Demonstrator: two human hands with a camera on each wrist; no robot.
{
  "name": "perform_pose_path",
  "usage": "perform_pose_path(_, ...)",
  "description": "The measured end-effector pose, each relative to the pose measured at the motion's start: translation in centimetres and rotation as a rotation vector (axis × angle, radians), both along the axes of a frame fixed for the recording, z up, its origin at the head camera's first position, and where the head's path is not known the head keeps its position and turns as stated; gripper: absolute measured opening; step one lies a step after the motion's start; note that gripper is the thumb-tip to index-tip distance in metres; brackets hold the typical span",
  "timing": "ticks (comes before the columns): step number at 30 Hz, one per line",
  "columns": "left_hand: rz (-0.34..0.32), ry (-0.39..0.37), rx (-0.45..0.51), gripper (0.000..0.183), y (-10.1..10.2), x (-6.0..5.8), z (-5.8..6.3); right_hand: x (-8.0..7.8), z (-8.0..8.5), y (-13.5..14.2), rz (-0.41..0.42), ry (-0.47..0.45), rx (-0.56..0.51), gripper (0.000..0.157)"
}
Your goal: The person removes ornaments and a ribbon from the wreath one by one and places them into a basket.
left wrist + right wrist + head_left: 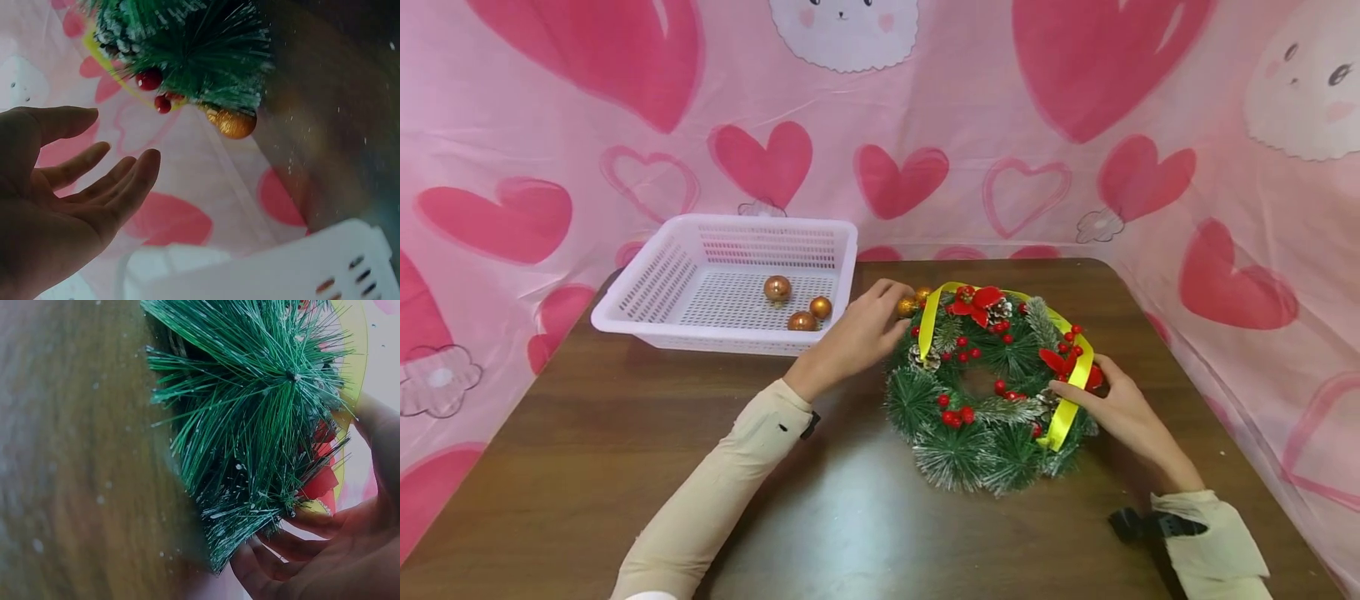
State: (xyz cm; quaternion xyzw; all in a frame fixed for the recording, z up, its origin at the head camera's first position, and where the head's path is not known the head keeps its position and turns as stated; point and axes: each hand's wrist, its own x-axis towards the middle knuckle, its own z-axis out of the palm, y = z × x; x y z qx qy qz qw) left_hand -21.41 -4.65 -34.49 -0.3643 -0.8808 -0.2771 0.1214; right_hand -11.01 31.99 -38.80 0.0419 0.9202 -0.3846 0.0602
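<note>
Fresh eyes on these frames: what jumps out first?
A green wreath with red berries and a bright yellow ribbon, right of centre on the brown table, gripped at its right side by the right hand. Then the pink heart-print backdrop behind the table. Left of the wreath, a white basket holds three shiny orange-gold balls.

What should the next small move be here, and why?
Probably the left hand should reach into the basket for one of the three balls: it holds nothing, gold balls already sit at the far left edge of the wreath, and the right hand holds the wreath's right side.
</note>
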Motion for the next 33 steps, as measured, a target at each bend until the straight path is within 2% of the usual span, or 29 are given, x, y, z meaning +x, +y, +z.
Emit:
perform_pose_path(12,0.035,-0.056,0.037,0.035,0.4,-1.6,-1.4,-0.5,-0.1,0.3,0.032,-0.004,-0.075,0.093)
perform_pose_path(21,0.05,-0.126,-0.02,0.041,0.5,-2.1,-2.1,-0.5,-0.3,0.8,0.076,0.029,-0.124,0.087)
perform_pose_path(28,0.051,-0.208,-0.076,0.045,0.7,-2.1,-2.5,-0.3,-0.6,1.4,0.078,0.001,-0.125,0.093)
perform_pose_path(33,0.062,-0.195,-0.105,0.044,0.6,-2.1,-2.8,-0.2,-0.7,1.6,0.08,0.004,-0.124,0.09)
